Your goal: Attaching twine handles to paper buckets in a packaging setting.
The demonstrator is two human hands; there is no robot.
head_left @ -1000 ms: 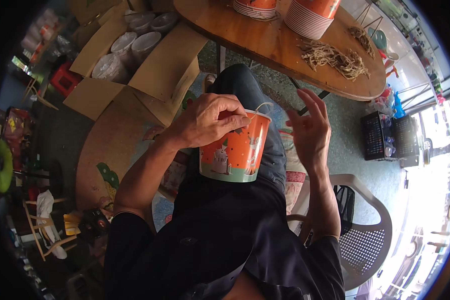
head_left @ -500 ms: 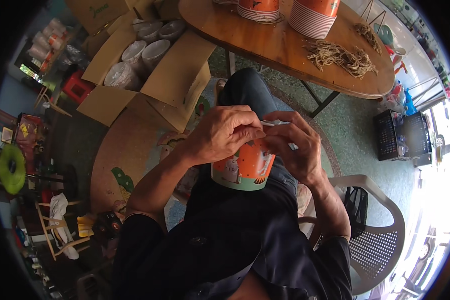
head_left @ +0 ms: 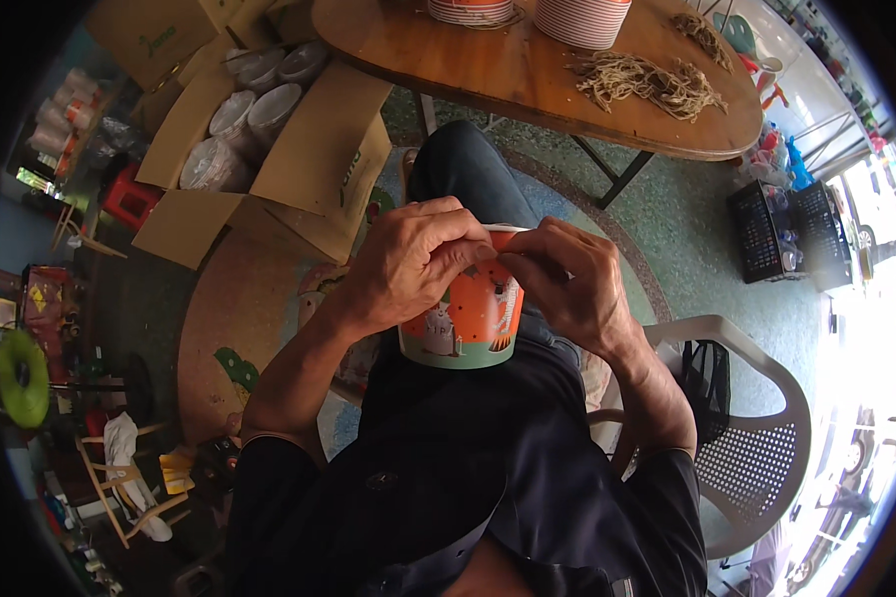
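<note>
An orange paper bucket [head_left: 473, 313] with a green base band, white rim and printed cartoon figures sits upright on my lap. My left hand [head_left: 413, 259] is closed at the left of its rim, thumb outside against the wall. On the other side my right hand [head_left: 572, 284] pinches thumb and fingers together just below the rim. The fingertips of both hands come close together at the front of the rim. Whatever small thing may be between the right fingertips is hidden by the fingers.
Ahead stands an oval wooden table [head_left: 448, 75] bearing stacked orange buckets [head_left: 579, 22] and bundles of tan cord [head_left: 652, 85]. An open cardboard box [head_left: 304, 159] holds wrapped white tubs [head_left: 274, 107]. To the right are a plastic chair [head_left: 752, 458] and black crates [head_left: 762, 234].
My view has shifted, so the table and box appear farther left and higher. The right fingers have drawn together into a tighter pinch at the rim. The bucket remains on my lap.
</note>
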